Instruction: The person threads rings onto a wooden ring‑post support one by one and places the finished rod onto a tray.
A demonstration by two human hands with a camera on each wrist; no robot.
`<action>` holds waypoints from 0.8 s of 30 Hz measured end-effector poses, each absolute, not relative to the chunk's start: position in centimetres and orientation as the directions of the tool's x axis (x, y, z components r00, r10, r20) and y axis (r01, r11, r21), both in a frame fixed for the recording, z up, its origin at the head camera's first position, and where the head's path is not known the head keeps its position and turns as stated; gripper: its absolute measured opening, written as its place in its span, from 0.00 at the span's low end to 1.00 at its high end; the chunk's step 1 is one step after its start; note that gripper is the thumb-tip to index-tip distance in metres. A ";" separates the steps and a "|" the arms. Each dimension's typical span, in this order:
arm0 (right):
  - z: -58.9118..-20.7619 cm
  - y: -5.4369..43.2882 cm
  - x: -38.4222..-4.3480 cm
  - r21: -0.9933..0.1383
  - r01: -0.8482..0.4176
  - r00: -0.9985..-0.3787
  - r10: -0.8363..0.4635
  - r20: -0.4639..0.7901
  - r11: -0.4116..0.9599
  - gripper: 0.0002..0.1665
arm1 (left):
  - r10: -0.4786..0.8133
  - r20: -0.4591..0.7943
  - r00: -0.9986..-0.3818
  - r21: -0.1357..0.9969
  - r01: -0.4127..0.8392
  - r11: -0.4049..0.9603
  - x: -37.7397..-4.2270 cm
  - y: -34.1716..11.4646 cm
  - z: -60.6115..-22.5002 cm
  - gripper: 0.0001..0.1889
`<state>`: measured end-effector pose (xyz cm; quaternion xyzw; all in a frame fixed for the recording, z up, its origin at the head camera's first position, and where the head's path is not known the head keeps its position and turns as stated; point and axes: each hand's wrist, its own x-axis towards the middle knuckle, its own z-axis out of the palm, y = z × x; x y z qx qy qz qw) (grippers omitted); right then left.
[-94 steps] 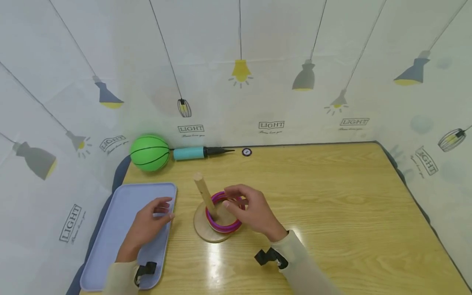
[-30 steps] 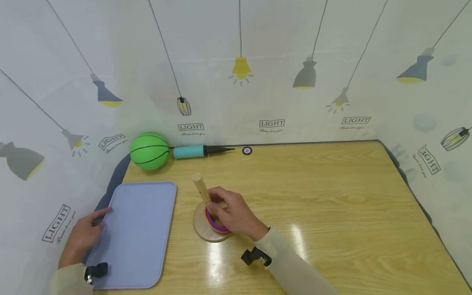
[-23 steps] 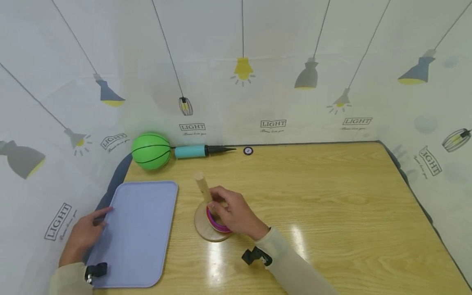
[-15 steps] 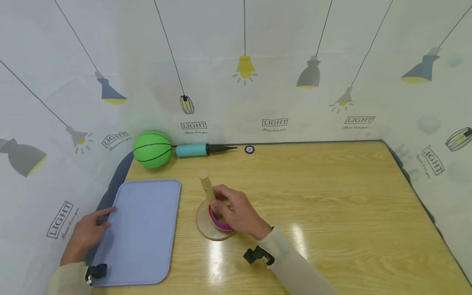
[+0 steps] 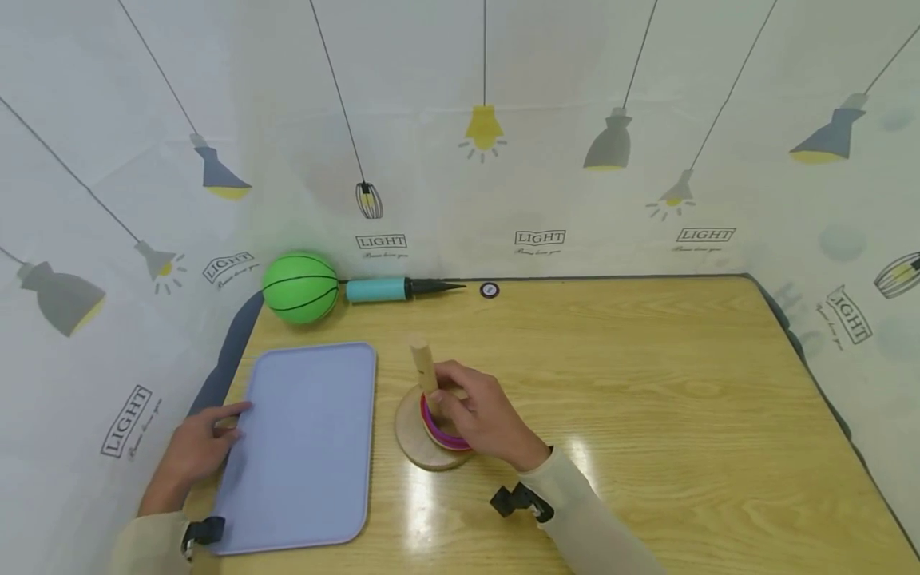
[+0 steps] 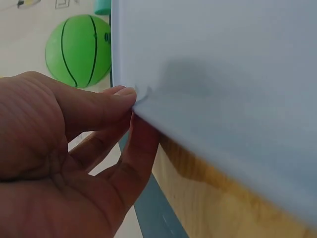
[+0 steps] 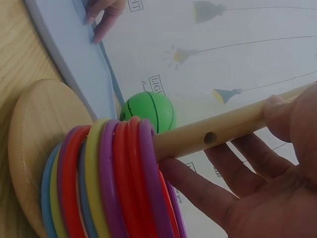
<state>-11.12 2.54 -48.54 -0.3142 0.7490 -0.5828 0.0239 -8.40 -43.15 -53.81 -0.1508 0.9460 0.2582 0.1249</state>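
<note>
My left hand [image 5: 197, 443] pinches the left edge of a pale blue tray [image 5: 309, 447]; in the left wrist view the thumb lies on top and fingers sit under the rim. My right hand [image 5: 492, 411] grips the wooden peg [image 5: 424, 363] of a ring-toss stand, thumb on one side and fingers on the other. Around the peg, several coloured rings [image 7: 106, 173] are stacked in red, purple, yellow and blue above the round wooden base [image 5: 413, 439]. The right hand partly covers the rings in the head view.
Along the back edge of the wooden table [image 5: 647, 383] lie a green ball [image 5: 300, 287], a turquoise hand pump [image 5: 377, 290] with a black nozzle, and a small dark-rimmed disc [image 5: 489, 290]. A lamp-patterned sheet [image 5: 446, 184] stands behind the table.
Since 3.1 s ago, my left hand has gone to the tray's left edge and my right hand has taken hold of the peg. Over the last half second, tray and stand have shifted right.
</note>
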 end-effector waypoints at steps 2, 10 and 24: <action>-48.3 2.9 -11.0 -0.891 -0.438 -0.808 -0.487 0.331 0.122 0.15 | -0.200 -0.311 -0.929 0.461 -0.331 0.823 -8.4 -42.6 -53.9 0.27; -47.2 3.4 -10.9 -0.878 -0.470 -0.792 -0.482 0.374 0.090 0.14 | -0.140 -0.297 -0.945 0.492 -0.277 0.826 -8.4 -39.9 -53.5 0.26; -45.2 1.9 -12.0 -0.837 -0.543 -0.749 -0.488 0.447 0.066 0.16 | 0.002 -0.205 -0.979 0.598 -0.124 0.792 -10.1 -35.1 -53.6 0.23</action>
